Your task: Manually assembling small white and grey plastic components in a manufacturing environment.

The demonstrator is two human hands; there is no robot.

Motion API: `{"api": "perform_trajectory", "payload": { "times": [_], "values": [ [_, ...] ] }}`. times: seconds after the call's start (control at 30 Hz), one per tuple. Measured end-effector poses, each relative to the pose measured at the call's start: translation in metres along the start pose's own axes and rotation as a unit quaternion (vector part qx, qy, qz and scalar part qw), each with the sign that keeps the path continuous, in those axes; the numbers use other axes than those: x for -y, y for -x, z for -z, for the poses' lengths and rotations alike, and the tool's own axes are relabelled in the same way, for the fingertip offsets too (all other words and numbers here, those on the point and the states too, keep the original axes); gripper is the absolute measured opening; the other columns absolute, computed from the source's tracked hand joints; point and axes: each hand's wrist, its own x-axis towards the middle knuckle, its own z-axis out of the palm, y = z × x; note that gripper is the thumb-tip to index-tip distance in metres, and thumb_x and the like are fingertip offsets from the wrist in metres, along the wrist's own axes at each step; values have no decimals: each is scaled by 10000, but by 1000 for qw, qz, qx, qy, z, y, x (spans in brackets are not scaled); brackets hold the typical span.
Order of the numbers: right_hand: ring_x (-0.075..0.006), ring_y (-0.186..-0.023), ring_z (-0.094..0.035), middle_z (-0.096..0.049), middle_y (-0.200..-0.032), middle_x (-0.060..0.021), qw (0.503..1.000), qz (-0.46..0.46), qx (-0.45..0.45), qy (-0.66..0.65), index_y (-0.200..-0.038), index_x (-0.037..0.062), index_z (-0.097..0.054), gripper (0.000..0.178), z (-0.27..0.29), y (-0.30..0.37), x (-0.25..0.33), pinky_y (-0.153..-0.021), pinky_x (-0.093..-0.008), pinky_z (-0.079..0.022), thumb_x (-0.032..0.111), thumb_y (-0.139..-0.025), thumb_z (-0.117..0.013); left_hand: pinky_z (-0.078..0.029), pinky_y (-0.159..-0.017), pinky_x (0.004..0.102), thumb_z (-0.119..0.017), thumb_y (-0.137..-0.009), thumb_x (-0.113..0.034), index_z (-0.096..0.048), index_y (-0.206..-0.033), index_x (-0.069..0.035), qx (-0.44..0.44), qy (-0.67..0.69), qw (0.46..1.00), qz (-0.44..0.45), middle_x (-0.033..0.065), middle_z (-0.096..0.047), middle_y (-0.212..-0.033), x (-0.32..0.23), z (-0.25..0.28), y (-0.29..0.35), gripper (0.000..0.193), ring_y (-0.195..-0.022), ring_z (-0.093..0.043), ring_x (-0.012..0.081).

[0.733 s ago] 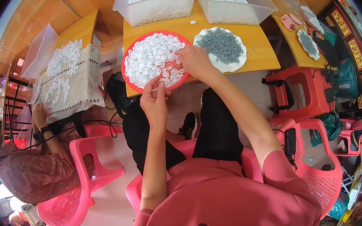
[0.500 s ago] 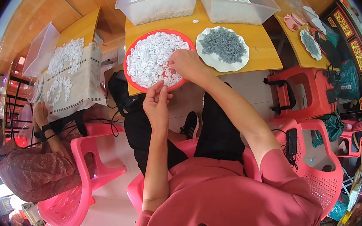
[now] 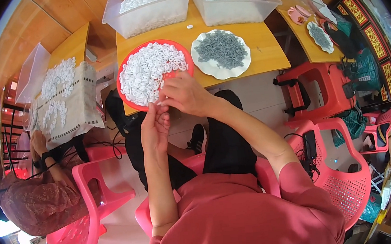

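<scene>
My left hand and my right hand meet over the near edge of a round red tray. A heap of small white ring-shaped plastic pieces fills much of the tray, with red bottom showing at its right side. Between my fingertips is a small white plastic piece, pinched by both hands and partly covered. To the right of the tray, a white wavy-edged plate holds a pile of small grey pieces, which neither hand touches.
Two clear plastic bins of white pieces stand behind on the wooden table. One loose white piece lies nearby. Another person sits at left by a cloth-covered table. Red stools and pink chairs flank me.
My right hand has moved from the heap toward me to meet my left hand, and a white piece now sits between the fingertips. The whole view has shifted slightly.
</scene>
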Motion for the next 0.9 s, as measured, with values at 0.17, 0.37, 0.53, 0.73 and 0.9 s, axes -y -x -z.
{"api": "perform_trajectory", "payload": {
  "times": [0.17, 0.37, 0.53, 0.73, 0.9],
  "values": [
    [-221, -758, -554, -567, -763, -22, 1000, 5, -17, -19, -815, 101, -608, 77, 23, 21, 2, -709, -338, -390, 128, -758, -653, -478, -570, 159, -595, -890, -174, -601, -963, -42, 52, -6, 997, 58, 43, -642, -839, 12, -6, 1, 150, -642, -579, 71],
    [-276, -784, -587, -609, -809, -82, 973, -190, 13, 128, -813, 91, -643, 66, 63, 42, -35, -696, -385, -434, 124, -759, -625, -490, -574, 147, -600, -882, -122, -602, -936, -52, 65, -25, 996, 59, 51, -653, -880, 15, -17, 7, 88, -669, -600, 64],
    [-319, -771, -609, -628, -784, -134, 901, -344, 75, 253, -743, 61, -658, 92, 87, 55, -89, -681, -436, -471, 134, -750, -603, -495, -566, 150, -585, -894, -139, -595, -956, -64, 59, -43, 996, 51, 71, -659, -918, 14, -20, 9, 98, -691, -613, 68],
    [-326, -768, -621, -646, -782, -146, 932, -311, -35, 181, -744, 73, -677, 99, 83, 48, -99, -680, -436, -482, 124, -746, -591, -490, -560, 144, -574, -900, -130, -579, -995, -72, 96, -6, 994, 56, 78, -653, -911, 14, -18, 12, 112, -666, -601, 60],
    [-327, -782, -618, -641, -790, -145, 912, -357, 38, 197, -747, 71, -669, 87, 95, 48, -94, -691, -433, -482, 115, -742, -594, -484, -575, 152, -569, -893, -83, -576, -1002, -68, 106, 68, 990, 67, 80, -642, -886, 10, -17, 13, 110, -684, -591, 77]
  ]
}}
